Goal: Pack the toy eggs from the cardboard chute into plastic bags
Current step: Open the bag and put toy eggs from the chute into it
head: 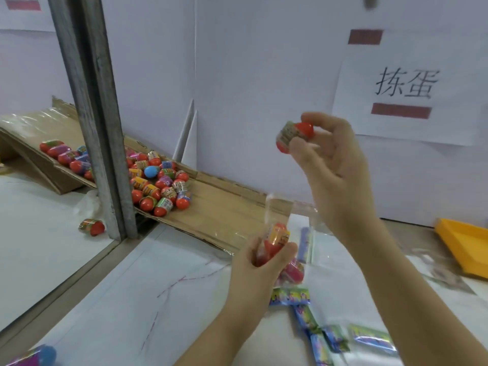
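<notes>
At centre of the head view I log: right hand [335,165], raised, fingertips pinching one red toy egg [294,137] above the desk [118,286]. Left hand [264,262], lower, curled round a clear plastic bag [278,235] with eggs inside. Cardboard chute [224,210], sloping down from the left, carrying a heap of toy eggs [163,184]. One stray egg [92,227] on the desk beside the metal post [105,128]. Yellow tray [464,244] at far right.
</notes>
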Demonstrator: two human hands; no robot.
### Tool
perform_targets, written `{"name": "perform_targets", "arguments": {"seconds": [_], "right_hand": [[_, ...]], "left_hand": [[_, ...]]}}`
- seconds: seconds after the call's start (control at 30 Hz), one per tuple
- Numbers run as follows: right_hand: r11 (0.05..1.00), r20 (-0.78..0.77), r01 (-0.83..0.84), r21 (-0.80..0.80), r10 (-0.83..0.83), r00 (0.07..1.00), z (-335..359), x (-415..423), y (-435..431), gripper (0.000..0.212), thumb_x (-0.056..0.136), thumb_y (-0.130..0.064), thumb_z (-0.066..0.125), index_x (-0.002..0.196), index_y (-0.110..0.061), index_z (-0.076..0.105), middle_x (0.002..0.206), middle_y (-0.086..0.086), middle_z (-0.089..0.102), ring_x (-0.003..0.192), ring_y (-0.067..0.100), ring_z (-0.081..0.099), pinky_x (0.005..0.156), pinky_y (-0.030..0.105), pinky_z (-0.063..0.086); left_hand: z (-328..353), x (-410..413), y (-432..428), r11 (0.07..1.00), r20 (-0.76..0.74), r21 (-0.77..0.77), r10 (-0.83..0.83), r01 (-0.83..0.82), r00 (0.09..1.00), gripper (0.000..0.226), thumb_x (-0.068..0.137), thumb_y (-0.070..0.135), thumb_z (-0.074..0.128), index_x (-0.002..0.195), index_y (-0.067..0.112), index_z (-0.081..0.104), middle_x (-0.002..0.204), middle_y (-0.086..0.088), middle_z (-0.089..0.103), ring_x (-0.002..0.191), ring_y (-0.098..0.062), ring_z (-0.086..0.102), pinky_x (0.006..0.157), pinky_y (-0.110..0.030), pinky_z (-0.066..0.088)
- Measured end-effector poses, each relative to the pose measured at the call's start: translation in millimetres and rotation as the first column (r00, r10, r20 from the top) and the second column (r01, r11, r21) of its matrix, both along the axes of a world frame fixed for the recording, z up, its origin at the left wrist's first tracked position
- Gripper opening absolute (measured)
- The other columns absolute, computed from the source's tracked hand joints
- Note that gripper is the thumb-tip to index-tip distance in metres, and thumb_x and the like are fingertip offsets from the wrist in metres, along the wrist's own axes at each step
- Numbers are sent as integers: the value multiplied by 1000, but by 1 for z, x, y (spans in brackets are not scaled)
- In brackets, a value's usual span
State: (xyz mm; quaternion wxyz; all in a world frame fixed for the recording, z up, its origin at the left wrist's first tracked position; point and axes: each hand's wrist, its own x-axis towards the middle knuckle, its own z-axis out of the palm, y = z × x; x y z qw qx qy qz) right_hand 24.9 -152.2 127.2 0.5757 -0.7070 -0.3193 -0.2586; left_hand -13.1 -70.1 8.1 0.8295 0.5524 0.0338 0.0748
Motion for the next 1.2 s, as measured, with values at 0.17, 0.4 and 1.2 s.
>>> {"name": "perform_targets", "arguments": {"seconds": [0.17,0.4,1.2], "right_hand": [[946,-137,13,-324,-61,989,-18,-11,-53,27,72,-49,64,97,-40,59,97,-23,68,98,-9,59,79,3,39],[869,-232,-76,-489,-47,971,-16,-6,-64,32,67,-56,68,95,-39,65,99,-23,67,103,-6,58,90,28,48],[792,-337,-209,-574,5,941,-13,-10,-67,19,65,-38,79,73,-24,70,65,-8,69,53,11,60,60,47,54]], "left_hand": [[4,-6,-4,996,65,17,84,-85,994,11,73,18,79,82,15,73,72,-5,71,64,-14,68,57,-18,52],[9,-14,2,998,163,58,15,-24,987,15,69,24,76,83,18,73,64,3,69,57,-7,65,50,-13,47],[8,-13,4,990,111,91,-115,105,987,31,64,52,79,88,33,76,81,-6,71,72,-18,66,73,-31,52]]}}
